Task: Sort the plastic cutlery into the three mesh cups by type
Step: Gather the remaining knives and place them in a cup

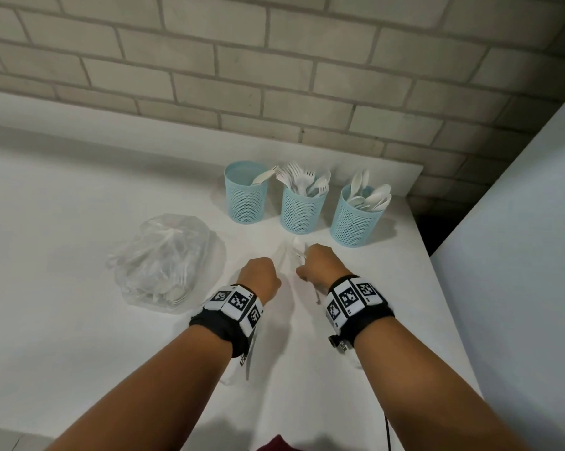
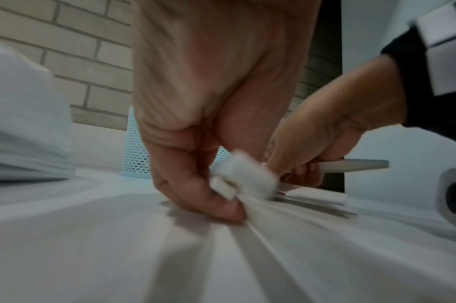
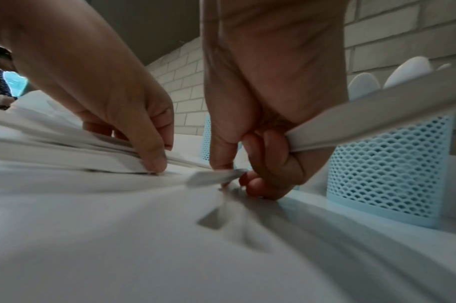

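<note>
Three light blue mesh cups stand at the back: the left cup (image 1: pixel 246 198) holds one white piece, the middle cup (image 1: pixel 302 208) holds forks, the right cup (image 1: pixel 355 221) holds spoons. Loose white cutlery (image 1: pixel 291 255) lies on the table between my hands. My left hand (image 1: pixel 264 271) pinches the handle ends of a few pieces (image 2: pixel 233 183) against the table. My right hand (image 1: pixel 307 265) grips one white piece by its handle (image 3: pixel 356 127) in curled fingers, while its thumb and forefinger touch another piece (image 3: pixel 214 176). Which type each held piece is stays hidden.
A clear plastic bag (image 1: pixel 167 262) with more white cutlery lies left of my hands. The white table (image 1: pixel 79 336) ends at a brick wall (image 1: pixel 274 76) behind the cups. A white panel (image 1: pixel 535 255) rises past the table's right edge.
</note>
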